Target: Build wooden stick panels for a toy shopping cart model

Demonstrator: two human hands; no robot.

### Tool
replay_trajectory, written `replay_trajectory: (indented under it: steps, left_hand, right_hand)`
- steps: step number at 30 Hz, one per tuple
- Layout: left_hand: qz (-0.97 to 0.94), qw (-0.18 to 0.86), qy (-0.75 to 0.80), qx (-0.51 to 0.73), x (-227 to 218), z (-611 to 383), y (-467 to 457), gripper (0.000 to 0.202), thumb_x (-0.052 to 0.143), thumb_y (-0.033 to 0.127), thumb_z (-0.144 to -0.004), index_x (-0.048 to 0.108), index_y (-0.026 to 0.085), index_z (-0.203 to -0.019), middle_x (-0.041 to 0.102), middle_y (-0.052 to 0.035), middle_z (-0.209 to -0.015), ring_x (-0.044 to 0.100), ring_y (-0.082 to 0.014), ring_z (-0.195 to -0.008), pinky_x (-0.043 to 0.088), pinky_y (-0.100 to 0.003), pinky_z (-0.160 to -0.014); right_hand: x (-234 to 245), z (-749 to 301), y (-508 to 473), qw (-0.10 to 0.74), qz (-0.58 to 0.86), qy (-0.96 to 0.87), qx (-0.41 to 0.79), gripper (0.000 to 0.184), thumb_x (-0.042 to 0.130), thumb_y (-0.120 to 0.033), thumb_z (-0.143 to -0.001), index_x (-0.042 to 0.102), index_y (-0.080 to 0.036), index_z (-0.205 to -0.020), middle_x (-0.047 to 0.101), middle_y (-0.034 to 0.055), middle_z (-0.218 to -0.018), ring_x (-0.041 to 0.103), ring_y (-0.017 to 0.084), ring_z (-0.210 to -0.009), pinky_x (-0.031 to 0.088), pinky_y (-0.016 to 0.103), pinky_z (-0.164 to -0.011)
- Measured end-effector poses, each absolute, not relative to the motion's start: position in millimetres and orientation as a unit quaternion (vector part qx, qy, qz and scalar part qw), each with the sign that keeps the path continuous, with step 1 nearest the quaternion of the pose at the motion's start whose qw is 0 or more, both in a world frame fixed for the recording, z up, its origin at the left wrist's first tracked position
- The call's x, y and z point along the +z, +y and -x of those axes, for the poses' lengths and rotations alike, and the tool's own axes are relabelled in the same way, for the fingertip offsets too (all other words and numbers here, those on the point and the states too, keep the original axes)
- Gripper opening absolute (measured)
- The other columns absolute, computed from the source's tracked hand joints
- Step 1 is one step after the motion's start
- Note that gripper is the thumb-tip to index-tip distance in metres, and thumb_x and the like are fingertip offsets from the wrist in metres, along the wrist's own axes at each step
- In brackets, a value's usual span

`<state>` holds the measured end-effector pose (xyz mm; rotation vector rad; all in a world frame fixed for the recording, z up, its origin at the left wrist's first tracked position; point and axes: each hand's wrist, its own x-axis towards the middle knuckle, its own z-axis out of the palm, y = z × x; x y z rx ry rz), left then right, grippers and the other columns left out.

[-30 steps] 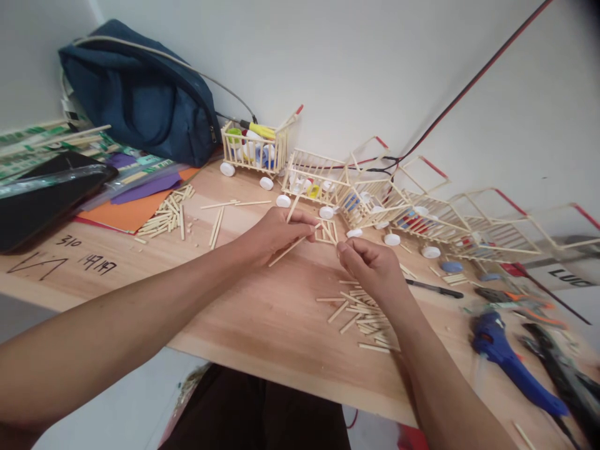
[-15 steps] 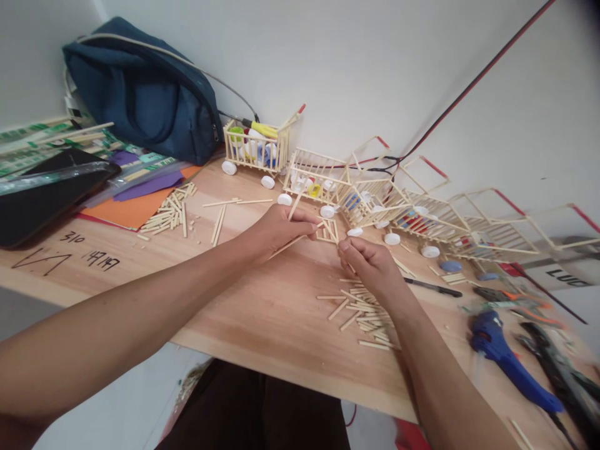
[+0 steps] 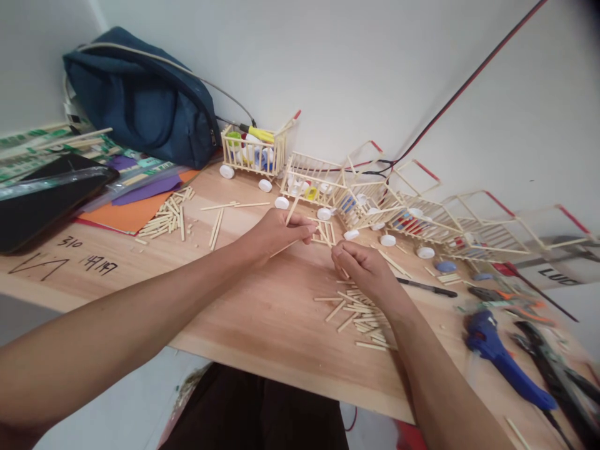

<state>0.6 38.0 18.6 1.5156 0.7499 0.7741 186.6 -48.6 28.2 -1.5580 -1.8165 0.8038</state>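
My left hand (image 3: 287, 232) is closed on a small frame of thin wooden sticks; one stick (image 3: 294, 207) juts up past the thumb and another runs out below the palm. Between my hands shows a ladder-like section (image 3: 324, 231) of short sticks; I cannot tell whether it is part of the held frame or lies on the table. My right hand (image 3: 360, 265) is pinched on a short wooden stick that points toward the left fingertips. Just below my right hand, a loose pile of cut sticks (image 3: 363, 309) is spread on the tabletop.
Several stick-built carts with white wheels, such as the filled cart (image 3: 253, 153), line the wall. A blue glue gun (image 3: 509, 362), pliers (image 3: 492, 294) and a black pen (image 3: 429, 287) lie right. A blue bag (image 3: 140, 100), dark tablet-like slab (image 3: 51, 200) and second stick pile (image 3: 164, 215) are left.
The view has shifted slightly. My right hand has come a little nearer my left, and its stick now slants across the ladder-like section. Both hands keep their hold.
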Motion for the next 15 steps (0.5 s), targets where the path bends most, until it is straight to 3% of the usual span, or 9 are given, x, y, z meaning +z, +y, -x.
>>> replay_trajectory:
  steps: [15]
  left_hand:
    - [-0.658, 0.602, 0.353, 0.282, 20.7, 0.4, 37.5, 0.027, 0.065, 0.038, -0.074, 0.059, 0.014, -0.064, 0.042, 0.0058, -0.051, 0.027, -0.0052, -0.047, 0.016, -0.024, -0.049]
  right_hand:
    - [31.9, -190.0, -51.0, 0.244, 0.584, -0.725, 0.272, 0.04, 0.041, -0.04, -0.097, 0.035, -0.02, -0.062, 0.034, -0.0052, -0.058, 0.031, 0.009, -0.054, 0.024, 0.024, -0.052]
